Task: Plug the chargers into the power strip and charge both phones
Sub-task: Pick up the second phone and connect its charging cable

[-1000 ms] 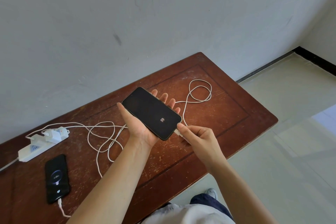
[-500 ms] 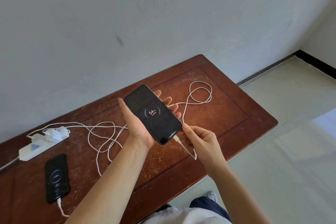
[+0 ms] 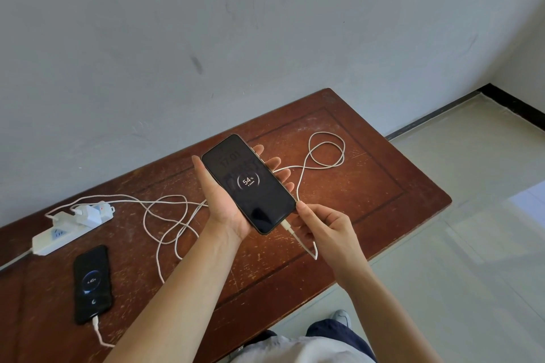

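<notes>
Centrally, above the wooden table, the left hand is cradling a phone (screen showing 54%); the right hand is pinching its plugged-in cable. A second phone is lying charging beside the power strip.

I count two phones, one in my left hand and one on the table, two chargers, two cables, one strip.

The power strip's cord runs off the left edge; small screen text unreadable.
</notes>
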